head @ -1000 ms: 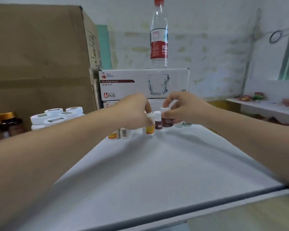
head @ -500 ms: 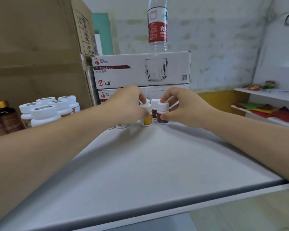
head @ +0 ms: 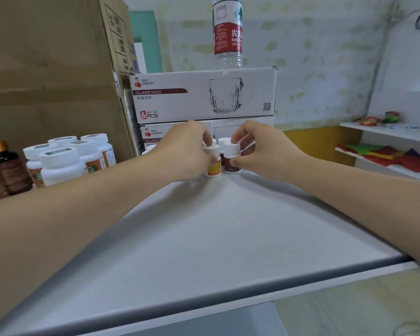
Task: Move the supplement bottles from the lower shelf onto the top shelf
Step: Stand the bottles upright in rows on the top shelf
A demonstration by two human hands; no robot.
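- Pale grey flat shelf board [head: 216,226]: broad and matt, with a darker rounded lip along its near edge. Both ends run out of view.
- Small white-capped plastic bottle with a yellow-orange label [head: 214,169]: upright on the shelf board, near the middle of the far edge, just in front of the cartons.
- Small white-capped plastic bottle with a dark red label [head: 231,163]: upright, just beside the yellow-orange one, on its right.
- Left hand [head: 184,151]: fingers curled round the cap and shoulder of the yellow-orange bottle, grasping it.
- Right hand [head: 260,151]: pinches the dark red bottle, one fingertip on the cap and the thumb low on the label.
- Third white cap [head: 222,141]: behind the pair, its body hidden.
- Two white printed glass-mug cartons [head: 204,95]: stacked along the far edge, the lower one largely hidden by the hands.
- Clear plastic water bottle with a red label [head: 227,32]: stands on the upper carton, its top cut off by the frame.
- Large brown cardboard box [head: 51,69]: at the far left corner, beside the cartons.
- Cluster of larger white tubs with orange labels [head: 63,158]: at the left edge, in front of the cardboard box.
- Dark amber jar with a gold lid [head: 0,166]: leftmost, partly cut off.
- Pale wall with flaking patches [head: 313,57]: behind the shelf board.
- White side shelves [head: 386,132]: at the right, holding red and green packets too blurred to identify.
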